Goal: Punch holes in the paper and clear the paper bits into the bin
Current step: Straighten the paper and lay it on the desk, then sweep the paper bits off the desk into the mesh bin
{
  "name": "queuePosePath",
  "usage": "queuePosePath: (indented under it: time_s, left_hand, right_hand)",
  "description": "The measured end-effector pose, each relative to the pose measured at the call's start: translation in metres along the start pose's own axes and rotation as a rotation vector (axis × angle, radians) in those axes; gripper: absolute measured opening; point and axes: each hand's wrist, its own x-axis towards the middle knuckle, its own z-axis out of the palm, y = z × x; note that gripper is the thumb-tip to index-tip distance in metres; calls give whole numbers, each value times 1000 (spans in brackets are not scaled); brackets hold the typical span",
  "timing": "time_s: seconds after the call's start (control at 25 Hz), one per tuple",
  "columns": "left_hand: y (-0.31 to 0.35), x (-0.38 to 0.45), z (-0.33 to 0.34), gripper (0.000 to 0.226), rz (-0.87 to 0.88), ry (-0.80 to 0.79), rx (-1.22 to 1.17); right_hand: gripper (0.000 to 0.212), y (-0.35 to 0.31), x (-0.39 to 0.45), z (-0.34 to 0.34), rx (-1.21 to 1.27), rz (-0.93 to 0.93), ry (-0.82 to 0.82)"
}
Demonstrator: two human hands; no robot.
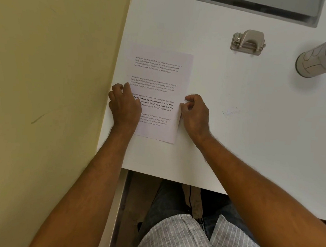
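While the printed paper lies flat near the desk edge, the left hand presses it and the right hand pinches its edge (hole punch at one o'clock), so a level lift should prevent creasing.

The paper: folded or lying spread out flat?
Spread flat. The paper lies as one open sheet on the desk, printed side up, both hands at its side edges.

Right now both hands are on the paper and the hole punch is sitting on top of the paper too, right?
Not quite. The hole punch sits on the bare table, apart from the paper, up and to its right. The left hand and right hand are on the paper, as the head view shows.
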Motion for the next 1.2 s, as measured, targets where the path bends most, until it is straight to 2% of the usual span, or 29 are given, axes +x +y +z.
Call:
queuePosePath:
  time_s: [0.32,0.4,0.48,0.6,0.72,0.88,1.04,1.2]
  left_hand:
    - [5,-5,-2,58,3,-2,6]
    - [15,-13,0,58,38,39,-2]
    - [35,-26,5,57,147,68,-40]
    - [82,-48,24,56,392,34,-138]
    - [132,-57,54,57,537,-59,-196]
    - [182,-36,93,64,581,-73,-153]
    - [199,-15,124,69,620,-15,7]
    - [200,-24,141,68,678,65,85]
  right_hand:
    - [24,3,0,-22,89,19,-63]
    - [21,8,0,-43,106,-30,-13]
    - [19,16,4,-74,69,-116,91]
    - [23,34,16,-125,-45,-222,225]
    - [33,57,43,-163,-238,-283,244]
    - [51,78,89,-190,-490,-374,183]
    - [68,93,127,-197,-703,-454,113]
    - [70,105,130,-189,-876,-573,49]
